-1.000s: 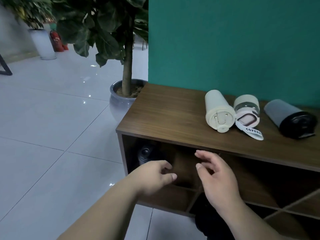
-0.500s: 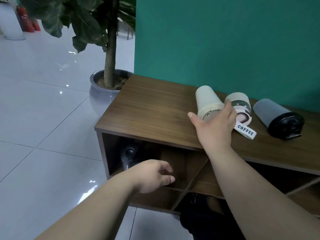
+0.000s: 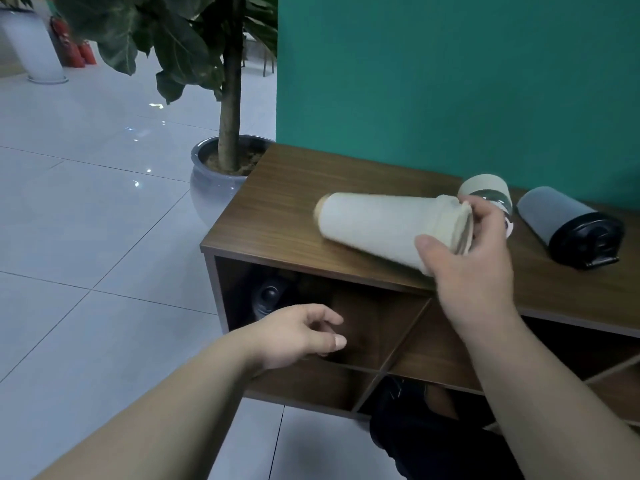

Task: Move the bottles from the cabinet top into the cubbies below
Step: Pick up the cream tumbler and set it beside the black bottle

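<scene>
My right hand (image 3: 467, 258) grips the lid end of a cream bottle (image 3: 377, 226), which is lifted and lies sideways over the wooden cabinet top (image 3: 294, 192), base pointing left. Behind my fingers a glass cup with a cream sleeve (image 3: 486, 188) lies partly hidden. To its right, a grey bottle with a black lid (image 3: 568, 223) also lies on its side. My left hand (image 3: 298, 334) hovers loosely curled and empty in front of the left cubby (image 3: 374, 327). A dark bottle (image 3: 268, 297) sits deep in that cubby's left corner.
A potted tree in a grey pot (image 3: 214, 181) stands at the cabinet's left end. A teal wall (image 3: 450, 81) backs the cabinet. Diagonal dividers (image 3: 405, 341) split the cubbies. White tiled floor (image 3: 86, 237) spreads to the left. My dark-clothed knee (image 3: 433, 441) is below.
My right hand rose from the cubby front to the cabinet top, closed on the cream bottle's lid end and swung the bottle sideways off the surface. My left hand stayed in place.
</scene>
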Demonstrator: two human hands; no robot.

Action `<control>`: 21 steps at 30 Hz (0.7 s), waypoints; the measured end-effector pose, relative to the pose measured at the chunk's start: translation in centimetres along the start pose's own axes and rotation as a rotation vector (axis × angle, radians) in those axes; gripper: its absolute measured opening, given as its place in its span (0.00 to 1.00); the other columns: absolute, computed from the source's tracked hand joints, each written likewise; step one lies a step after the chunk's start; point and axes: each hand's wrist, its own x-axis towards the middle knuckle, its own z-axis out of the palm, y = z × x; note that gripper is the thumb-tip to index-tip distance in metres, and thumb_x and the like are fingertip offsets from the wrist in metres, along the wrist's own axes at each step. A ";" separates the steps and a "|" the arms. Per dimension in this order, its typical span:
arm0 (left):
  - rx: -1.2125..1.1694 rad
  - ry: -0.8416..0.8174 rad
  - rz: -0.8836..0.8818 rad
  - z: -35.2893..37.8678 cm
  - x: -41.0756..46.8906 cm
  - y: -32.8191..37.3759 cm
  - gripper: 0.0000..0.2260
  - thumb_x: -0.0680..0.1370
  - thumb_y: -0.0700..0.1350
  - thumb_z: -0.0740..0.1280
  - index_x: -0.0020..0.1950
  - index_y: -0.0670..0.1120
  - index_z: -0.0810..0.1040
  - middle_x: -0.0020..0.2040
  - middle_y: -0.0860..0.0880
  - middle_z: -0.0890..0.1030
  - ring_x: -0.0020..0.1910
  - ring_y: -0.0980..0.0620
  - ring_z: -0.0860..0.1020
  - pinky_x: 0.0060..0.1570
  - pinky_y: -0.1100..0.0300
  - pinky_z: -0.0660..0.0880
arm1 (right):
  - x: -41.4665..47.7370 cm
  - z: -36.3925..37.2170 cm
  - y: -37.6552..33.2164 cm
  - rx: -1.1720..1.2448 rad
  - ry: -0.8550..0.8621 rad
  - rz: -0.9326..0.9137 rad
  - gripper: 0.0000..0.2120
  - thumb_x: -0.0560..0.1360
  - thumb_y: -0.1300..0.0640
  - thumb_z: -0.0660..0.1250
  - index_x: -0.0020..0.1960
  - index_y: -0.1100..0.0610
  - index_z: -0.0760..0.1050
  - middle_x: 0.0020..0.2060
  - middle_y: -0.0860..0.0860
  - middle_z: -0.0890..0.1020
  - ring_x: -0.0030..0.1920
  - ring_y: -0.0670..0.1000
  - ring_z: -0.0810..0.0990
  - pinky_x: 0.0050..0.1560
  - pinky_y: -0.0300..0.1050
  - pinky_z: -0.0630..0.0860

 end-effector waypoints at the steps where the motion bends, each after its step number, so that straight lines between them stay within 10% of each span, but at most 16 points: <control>1: -0.078 -0.046 0.003 -0.2 -0.3 0.0 0.21 0.76 0.45 0.76 0.67 0.53 0.78 0.58 0.52 0.84 0.53 0.55 0.83 0.61 0.54 0.79 | -0.7 -1.3 -0.4 0.086 -0.081 -0.055 0.32 0.61 0.47 0.73 0.64 0.45 0.70 0.56 0.42 0.78 0.54 0.44 0.79 0.54 0.41 0.75; 5: -0.361 -0.256 0.064 -1.4 -1.5 -0.6 0.35 0.67 0.30 0.71 0.74 0.45 0.73 0.61 0.43 0.84 0.61 0.44 0.83 0.65 0.44 0.76 | -2.0 -5.9 -1.0 0.205 -0.477 -0.156 0.32 0.59 0.48 0.71 0.64 0.46 0.75 0.59 0.50 0.82 0.57 0.51 0.82 0.53 0.45 0.79; 8: -0.560 -0.519 0.109 -1.2 -1.7 -1.1 0.49 0.64 0.21 0.62 0.83 0.48 0.59 0.79 0.35 0.66 0.70 0.31 0.73 0.64 0.42 0.72 | -2.4 -7.0 -0.1 0.093 -0.633 -0.142 0.33 0.60 0.46 0.73 0.65 0.46 0.75 0.59 0.52 0.83 0.58 0.53 0.82 0.55 0.47 0.79; 14: -0.597 -1.016 0.100 0.6 -1.3 -1.4 0.46 0.66 0.25 0.59 0.83 0.48 0.58 0.71 0.40 0.74 0.62 0.40 0.78 0.61 0.44 0.74 | -3.3 -7.6 3.7 0.072 -0.694 -0.032 0.35 0.62 0.45 0.72 0.69 0.47 0.74 0.62 0.52 0.82 0.62 0.54 0.81 0.59 0.49 0.77; 21: -0.246 -0.760 0.004 2.5 -1.1 -3.9 0.39 0.66 0.27 0.73 0.73 0.50 0.72 0.59 0.53 0.80 0.54 0.54 0.80 0.51 0.58 0.80 | -5.9 -5.0 6.9 0.090 -0.720 0.149 0.35 0.61 0.48 0.71 0.69 0.48 0.75 0.63 0.45 0.82 0.63 0.47 0.80 0.60 0.41 0.75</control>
